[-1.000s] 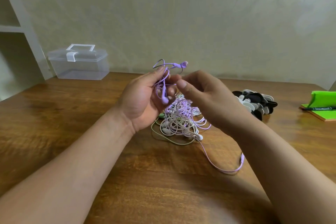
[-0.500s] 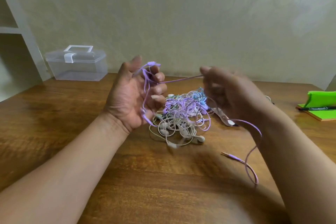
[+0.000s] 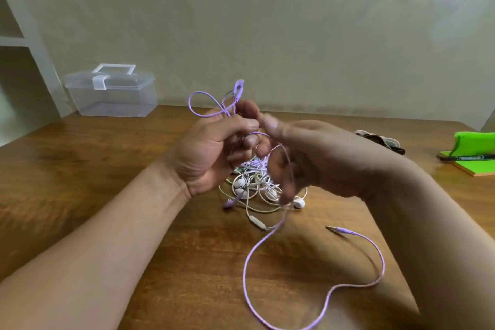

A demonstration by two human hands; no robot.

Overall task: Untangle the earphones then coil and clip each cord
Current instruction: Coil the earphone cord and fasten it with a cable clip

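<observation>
My left hand (image 3: 211,150) is closed around the upper part of a purple earphone cord (image 3: 267,249), with a loop and an earbud sticking up above the fingers. My right hand (image 3: 316,158) meets it at the fingertips and pinches the same cord, which runs down across its palm. The cord's long tail curves over the wooden table (image 3: 80,169) to its jack plug (image 3: 334,228). Under both hands lies a tangle of white and pale earphones (image 3: 254,190), partly hidden.
A clear plastic box with a white latch (image 3: 112,91) stands at the back left by the wall. A heap of black and white clips (image 3: 380,139) lies behind my right hand. A green notepad with a marker (image 3: 471,161) sits at the right edge.
My hands have come back together after pulling the purple cord apart. The right hand moved left to the left hand's fingertips, and the cord's tail now lies further out on the table.
</observation>
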